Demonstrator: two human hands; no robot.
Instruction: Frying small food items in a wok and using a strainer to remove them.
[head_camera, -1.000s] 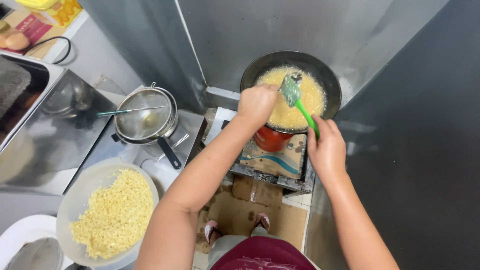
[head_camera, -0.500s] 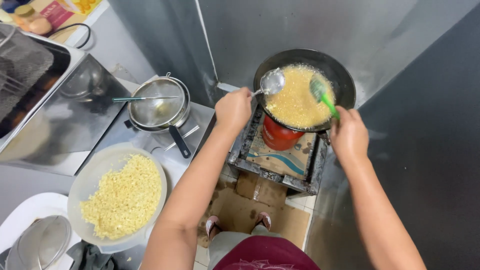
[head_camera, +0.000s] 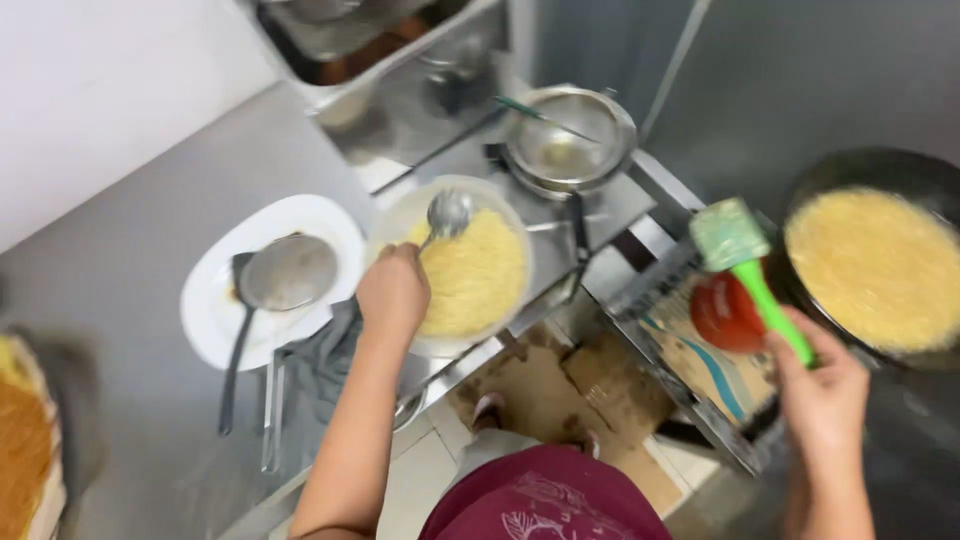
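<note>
Steel counter (head_camera: 140, 250), smooth and grey, takes up most of the view and carries nearly everything else. Right of the counter, a round black pan (head_camera: 880, 262) sits over a red burner (head_camera: 728, 312), filled almost to the rim with a pale yellow, grainy mass. On the counter's near edge stands a round clear bowl (head_camera: 455, 262) heaped with yellow noodles (head_camera: 475, 272). Left of the bowl lies a white oval plate (head_camera: 262, 275), and on it rests a metal skimmer (head_camera: 285, 272) with a long dark handle. Behind the bowl, toward the wall, sits a shiny steel pot (head_camera: 570, 138) with a thin utensil laid across its rim. A grey cloth (head_camera: 325, 355) hangs crumpled at the counter's edge, below the plate.

Left hand (head_camera: 393, 292) is closed in a fist around the handle of a metal spoon (head_camera: 448, 213), whose round bowl hovers over the far side of the noodles. Right hand (head_camera: 822, 395) is wrapped shut around the bright green handle of a spatula (head_camera: 735, 240); its flat, square, pale green blade is blurred and stands in the air between the steel pot and the black pan, above the burner, clear of the food.
</note>
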